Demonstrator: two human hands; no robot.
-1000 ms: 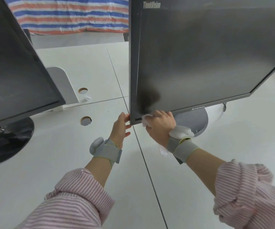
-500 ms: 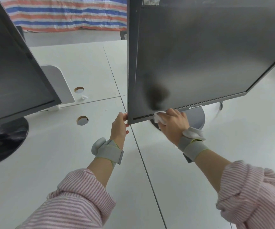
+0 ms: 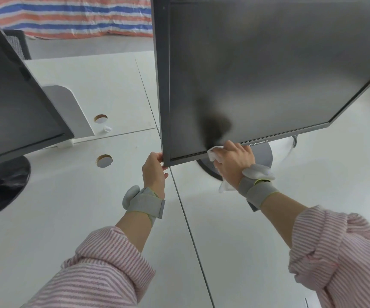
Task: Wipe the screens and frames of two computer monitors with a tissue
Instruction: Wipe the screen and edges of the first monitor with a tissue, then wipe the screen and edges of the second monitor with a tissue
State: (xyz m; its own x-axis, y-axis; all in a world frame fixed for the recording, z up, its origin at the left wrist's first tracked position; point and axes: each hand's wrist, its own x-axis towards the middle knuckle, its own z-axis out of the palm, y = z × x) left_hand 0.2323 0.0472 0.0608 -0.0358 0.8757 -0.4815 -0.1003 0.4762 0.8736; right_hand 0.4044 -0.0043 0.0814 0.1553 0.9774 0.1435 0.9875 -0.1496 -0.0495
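On the white desk: two dark monitors, one at the far left edge of view, one filling the upper right.
Right monitor (image 3: 268, 74): screen off, tilted, lower left corner nearest the camera; "lenovo" lettering on the bottom frame, partly cut-off logo at the top left.
Left monitor (image 3: 8, 103): screen dark, standing on a round black base, well apart from both hands.
Tissue (image 3: 214, 153): white, crumpled, pressed against the bottom frame of the right monitor, just left of the lettering; a loose end showing below the wrist.
Right hand (image 3: 235, 163): fingers curled round the tissue, holding it to the lower bezel; dark reflection of the hand on the screen just above.
Left hand (image 3: 154, 172): fingers and thumb pinching the lower left corner of the right monitor.
Wrists: grey straps with pale rounded pods on both; pink striped sleeves pushed up.
Desk (image 3: 68, 218): seams between panels, two round cable holes between the monitors.
Behind: striped blue, orange and white sheet (image 3: 68, 16).
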